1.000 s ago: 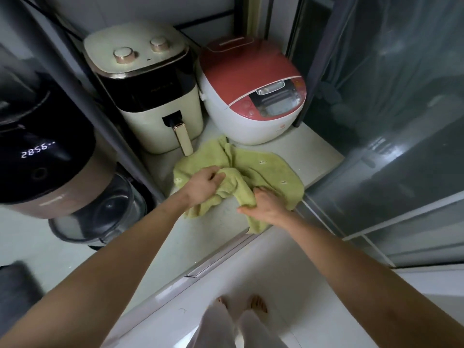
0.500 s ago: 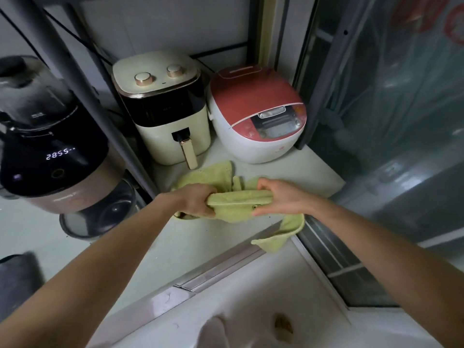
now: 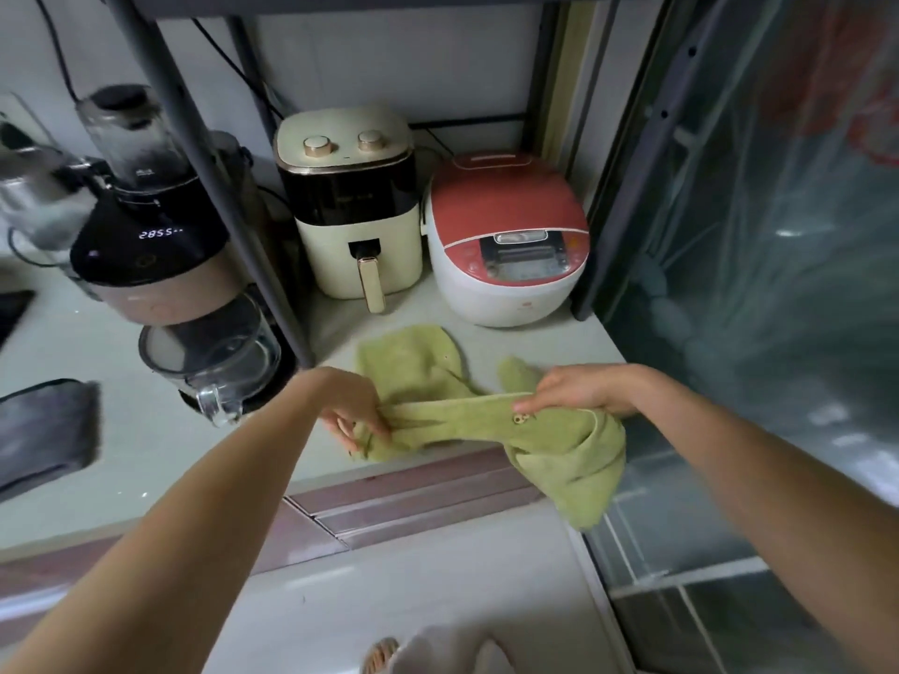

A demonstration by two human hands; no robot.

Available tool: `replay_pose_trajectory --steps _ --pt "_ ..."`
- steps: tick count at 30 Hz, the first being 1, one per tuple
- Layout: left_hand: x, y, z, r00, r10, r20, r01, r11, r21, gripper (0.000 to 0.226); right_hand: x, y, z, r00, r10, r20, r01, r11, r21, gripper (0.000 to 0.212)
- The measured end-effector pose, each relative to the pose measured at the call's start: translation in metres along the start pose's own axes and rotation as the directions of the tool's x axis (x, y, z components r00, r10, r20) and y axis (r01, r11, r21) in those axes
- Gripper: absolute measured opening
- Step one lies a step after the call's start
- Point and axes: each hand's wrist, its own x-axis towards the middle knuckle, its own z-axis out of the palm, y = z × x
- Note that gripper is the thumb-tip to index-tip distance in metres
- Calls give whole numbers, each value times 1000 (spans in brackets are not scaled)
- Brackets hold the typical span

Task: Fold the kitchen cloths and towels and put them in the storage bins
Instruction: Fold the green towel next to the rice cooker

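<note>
Nearest the camera, two bare forearms reach forward over a pale countertop (image 3: 146,430) whose front edge is faced with pinkish tile. The left hand (image 3: 357,411) grips the near-left end of a soft light-green terry kitchen cloth (image 3: 559,440), its fingers curled round a bunched corner just above the counter. The right hand (image 3: 579,389) pinches the cloth's upper edge between thumb and fingers, further to the right, so a band of fabric is stretched between the two hands. A small pale embroidered motif shows on the cloth just below the right thumb. Beyond the right hand the fabric sags in a loose fold that hangs past the counter's right corner — in front of a glass panel (image 3: 778,333). Another flap of the cloth lies flat on the counter behind the hands.

To the left, beside the left forearm, stands a blender with a clear glass jug and a black-and-pink body (image 3: 160,265) showing lit digits; a dark flat object at the far left edge is too blurred to identify. Further back — behind the cloth and well apart from it — a cream-and-black air fryer with two gold knobs (image 3: 350,206) sits just beside a round red-and-white rice cooker (image 3: 506,240), both against the wall under a grey metal shelf frame (image 3: 209,172).
</note>
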Motion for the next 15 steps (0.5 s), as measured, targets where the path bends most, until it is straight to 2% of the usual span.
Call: replay_pose_trajectory --steps 1,2,4,5,7,9,10,11,12,13,15 --pt "-9 1 6 982 -23 186 53 986 -159 14 -3 5 -3 996 56 64 -57 998 9 31" --pt "-16 1 10 955 -8 296 87 963 -254 17 -4 10 -5 992 93 80 -91 996 -23 34" --pt "-21 -3 7 947 1 320 102 947 -306 29 -6 15 -10 990 120 69 -116 991 -65 40" --pt "-24 -2 4 958 -6 286 96 949 -300 33 -7 15 -11 991 122 58 -118 990 -77 40" --pt "-28 0 -6 994 -19 112 51 956 -289 34 -8 9 -14 995 87 -39 -93 977 -192 35" --pt "-32 9 -16 990 25 -137 -68 943 -325 26 -4 -2 -20 969 -29 -246 -72 917 -393 31" --pt "-35 16 -21 954 50 -296 -165 911 -379 20 -1 -7 -25 927 -117 -355 -62 889 -454 30" --pt "-40 23 -26 887 44 -460 -261 869 -420 18 -1 -14 -29 870 -201 -451 -54 869 -491 30" --pt "-46 32 -32 786 13 -619 -338 847 -411 21 -3 -21 -32 796 -285 -534 -57 844 -534 29" --pt "-54 40 -39 647 -5 -762 -392 856 -338 25 -9 -30 -33 702 -371 -607 -91 799 -595 28" --pt "-74 53 -53 316 78 -946 -444 893 -75 26 -24 -46 -38 462 -604 -649 -217 633 -743 25"
